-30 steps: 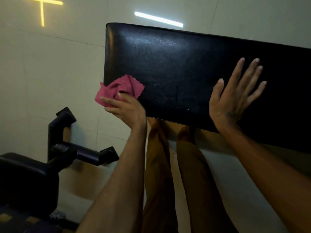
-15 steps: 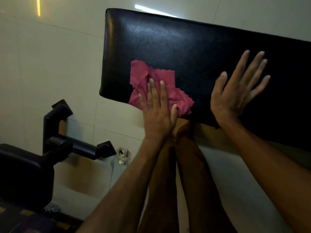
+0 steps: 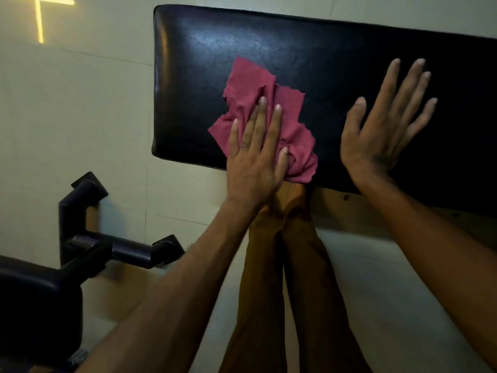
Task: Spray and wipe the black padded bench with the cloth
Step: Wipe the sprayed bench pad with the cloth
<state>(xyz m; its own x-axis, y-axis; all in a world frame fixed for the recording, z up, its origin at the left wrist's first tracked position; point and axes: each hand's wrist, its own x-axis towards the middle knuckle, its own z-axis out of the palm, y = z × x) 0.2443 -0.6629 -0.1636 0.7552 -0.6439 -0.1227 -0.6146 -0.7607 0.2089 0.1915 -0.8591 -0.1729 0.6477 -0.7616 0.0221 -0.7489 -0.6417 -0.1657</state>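
The black padded bench [image 3: 309,49] stretches from the upper middle to the right edge. A crumpled red cloth [image 3: 252,87] lies on its left part. My left hand [image 3: 255,157] presses flat on the cloth near the bench's front edge, fingers straight and pointing away from me. My right hand [image 3: 382,127] rests flat on the bare padding to the right of the cloth, fingers spread, holding nothing. No spray bottle is in view.
Black equipment with a padded part [image 3: 35,300] and a square-tube frame [image 3: 88,238] stands at the lower left. The floor is pale tile [image 3: 80,117]. My legs in brown trousers [image 3: 282,278] stand at the bench's front edge.
My left hand brought the bunched cloth from the bench's left front corner onto the padding, flattened on it, and has slid it slightly further right. My right hand stayed flat in place.
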